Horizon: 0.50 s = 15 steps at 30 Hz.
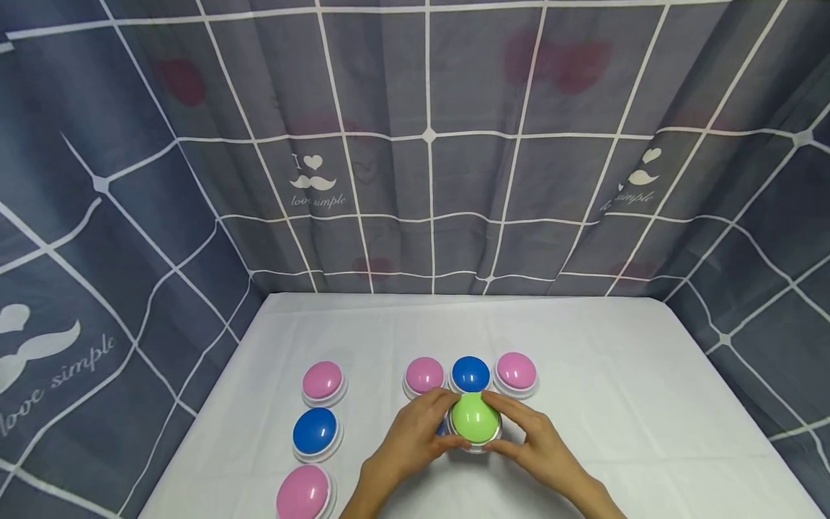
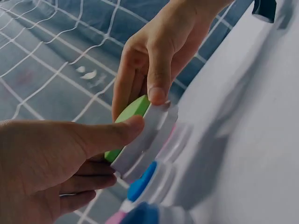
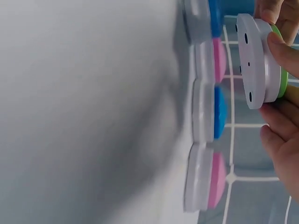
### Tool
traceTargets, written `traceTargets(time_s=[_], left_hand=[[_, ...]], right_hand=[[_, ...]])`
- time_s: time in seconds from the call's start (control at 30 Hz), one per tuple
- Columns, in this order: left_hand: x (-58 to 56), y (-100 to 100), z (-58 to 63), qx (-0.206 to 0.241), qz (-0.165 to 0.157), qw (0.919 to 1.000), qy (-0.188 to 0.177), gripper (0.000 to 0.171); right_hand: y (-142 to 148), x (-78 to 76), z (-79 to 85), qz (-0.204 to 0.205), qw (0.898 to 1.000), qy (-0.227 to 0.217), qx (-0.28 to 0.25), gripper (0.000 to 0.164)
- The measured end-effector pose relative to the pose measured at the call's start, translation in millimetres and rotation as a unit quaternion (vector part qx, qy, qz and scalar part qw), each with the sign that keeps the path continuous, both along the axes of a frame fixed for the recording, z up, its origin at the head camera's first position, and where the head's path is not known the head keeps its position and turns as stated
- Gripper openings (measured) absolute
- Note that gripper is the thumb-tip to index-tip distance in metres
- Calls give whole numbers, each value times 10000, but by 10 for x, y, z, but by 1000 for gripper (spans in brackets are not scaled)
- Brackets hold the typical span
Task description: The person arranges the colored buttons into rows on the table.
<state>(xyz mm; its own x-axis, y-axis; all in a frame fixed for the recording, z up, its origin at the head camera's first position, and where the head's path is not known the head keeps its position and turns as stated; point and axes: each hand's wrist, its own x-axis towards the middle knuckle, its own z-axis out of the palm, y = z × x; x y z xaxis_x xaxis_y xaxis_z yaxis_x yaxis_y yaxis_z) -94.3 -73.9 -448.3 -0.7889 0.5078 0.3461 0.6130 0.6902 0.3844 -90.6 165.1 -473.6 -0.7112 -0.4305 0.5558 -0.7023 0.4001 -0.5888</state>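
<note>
Both hands hold a round push button with a green dome (image 1: 475, 418) and white base between them, lifted above the table. The left hand (image 1: 410, 438) grips its left side with thumb and fingers; the right hand (image 1: 538, 447) grips its right side the same way. In the right wrist view the flat white underside (image 3: 250, 60) with small dark holes shows. Just behind it stand a pink button (image 1: 424, 374), a blue button (image 1: 470, 373) and another pink button (image 1: 516, 370) in a row. A further blue button (image 1: 441, 428) is mostly hidden by the left hand and green button.
Along the table's left side, a pink button (image 1: 323, 380), a blue button (image 1: 315, 430) and a nearer pink button (image 1: 302, 492) form a column. The white-covered table (image 1: 648, 404) is bordered by grey checked curtains (image 1: 389, 180) at the back and both sides.
</note>
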Motion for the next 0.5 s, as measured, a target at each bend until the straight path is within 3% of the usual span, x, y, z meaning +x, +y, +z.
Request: traceTargets(time_s=[0.2, 0.5], left_hand=[[-67, 116, -72, -303, -215, 9992, 160, 57], [-132, 181, -126, -647, -166, 9977, -68, 56]], right_hand=[[108, 21, -84, -179, 9994, 127, 262, 73], [117, -13, -194, -401, 9973, 46, 610, 72]])
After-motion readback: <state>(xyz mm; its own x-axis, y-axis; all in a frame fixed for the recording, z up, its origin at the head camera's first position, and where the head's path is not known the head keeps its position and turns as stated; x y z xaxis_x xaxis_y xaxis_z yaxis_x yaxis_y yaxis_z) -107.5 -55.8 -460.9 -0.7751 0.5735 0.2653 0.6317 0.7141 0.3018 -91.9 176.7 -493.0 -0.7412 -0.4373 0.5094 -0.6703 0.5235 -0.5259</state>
